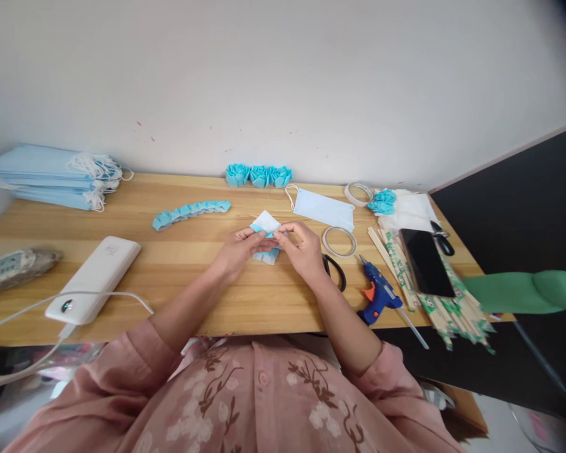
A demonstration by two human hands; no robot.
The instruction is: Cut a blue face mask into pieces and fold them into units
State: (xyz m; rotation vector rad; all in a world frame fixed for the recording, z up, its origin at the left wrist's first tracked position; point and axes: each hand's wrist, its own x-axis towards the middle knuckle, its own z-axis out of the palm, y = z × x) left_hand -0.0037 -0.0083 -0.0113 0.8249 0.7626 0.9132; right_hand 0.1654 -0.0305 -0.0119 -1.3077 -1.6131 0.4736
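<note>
Between my two hands is a blue-and-white piece of folded material (266,221), with a white corner pointing away from me and a blue part below the fingers. My left hand (242,249) grips its left side with thumb and fingers. On the other side my right hand (302,248) pinches it near the middle. Left of it lies a strip of folded blue pieces (191,213). Behind, against the wall, stand three blue flowers (259,175). A light blue face mask (324,208) lies flat to the right, and black-handled scissors (334,272) are partly hidden by my right wrist.
Stacked masks (47,176), a white power bank (94,279) with cable and a power strip (14,269) are at left. At right are tape rolls (339,241), a blue glue gun (378,292), wrapped chopsticks (453,314), a phone (426,261) and another blue flower (382,202).
</note>
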